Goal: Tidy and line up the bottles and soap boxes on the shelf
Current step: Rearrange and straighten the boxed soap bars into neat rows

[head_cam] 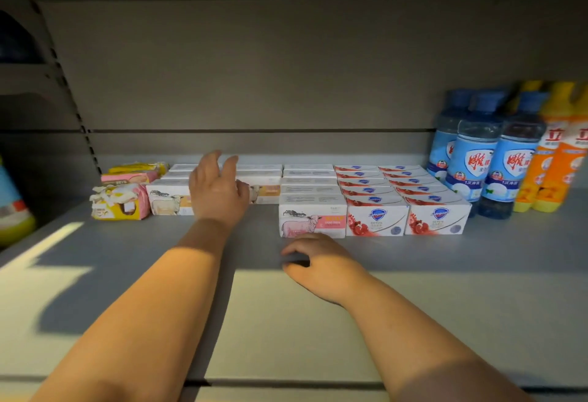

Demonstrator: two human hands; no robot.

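left hand point(219, 190) reaches forward, fingers spread; right hand point(316, 263) low, fingers seemingly loosely curled

On the shelf point(127, 258) we see white sheep boxes point(312, 216) in three files running near to far. The right file, pink-labelled in front, reaches nearer than the two left ones. Touching its right side stand two files of white pomegranate boxes point(377, 217), fronts level with it. Right of these, blue bottles point(474, 160) stand upright in a cluster, orange bottles point(553, 153) just beside them. At the left end, pink and yellow wrapped packs point(119, 202) lie askew.
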